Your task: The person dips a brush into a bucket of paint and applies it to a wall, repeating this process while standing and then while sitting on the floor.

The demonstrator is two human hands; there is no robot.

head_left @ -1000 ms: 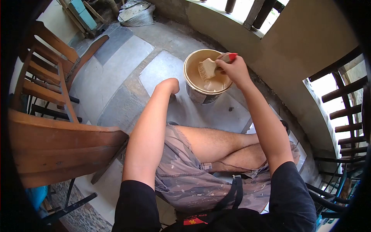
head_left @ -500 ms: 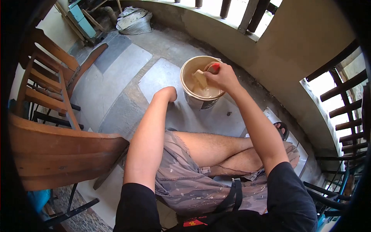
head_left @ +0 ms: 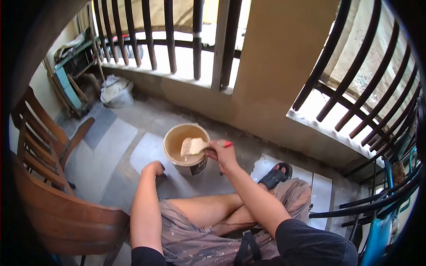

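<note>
A brush (head_left: 193,146) with a pale, wet-looking head and a red-tipped handle is in my right hand (head_left: 222,155), fingers wrapped round the handle. Its head lies over the opening of a round cream bucket (head_left: 199,169), which holds a pale brownish liquid and has a dark label. My left hand (head_left: 154,169) is low near the floor, left of the bucket and apart from it. Its fingers curl under, and something small and dark shows at their edge, too little to name.
A wooden chair (head_left: 71,195) stands at the left. A whitish sack (head_left: 116,91) lies by the far wall. Barred openings top the low wall (head_left: 262,106). My sandalled foot (head_left: 276,175) is right of the bucket, and dark metal bars (head_left: 355,212) are at the right.
The view has tilted up, showing more of the barred openings. My right hand has raised the brush from inside the bucket to its rim, turning the head leftward.
</note>
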